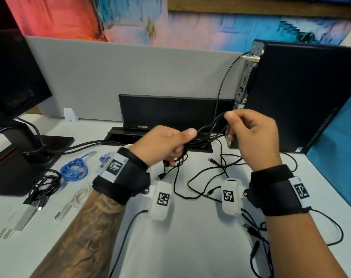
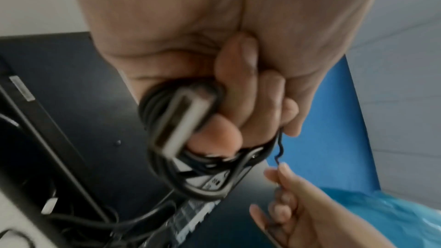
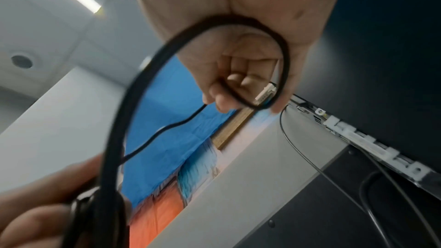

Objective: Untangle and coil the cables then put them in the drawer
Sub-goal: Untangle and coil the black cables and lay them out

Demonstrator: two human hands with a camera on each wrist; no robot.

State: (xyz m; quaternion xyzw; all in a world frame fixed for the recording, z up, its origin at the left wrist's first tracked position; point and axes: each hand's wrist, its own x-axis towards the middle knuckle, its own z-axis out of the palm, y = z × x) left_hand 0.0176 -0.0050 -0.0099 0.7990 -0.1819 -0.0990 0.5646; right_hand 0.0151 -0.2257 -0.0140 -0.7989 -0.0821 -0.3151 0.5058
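My left hand grips a small coil of black cable with fingers curled round it; a USB plug sticks out of the fist. A strand of the same black cable runs up to my right hand, which pinches it between thumb and fingers above the desk. In the right wrist view the cable loop arcs past the right palm. The loose remainder of the black cable sprawls on the white desk below both hands. No drawer is in view.
On the left of the desk lie a coiled blue cable, a black cable bundle, a white cable and a white charger. A monitor stand is at left, an upright keyboard behind, a computer tower at right.
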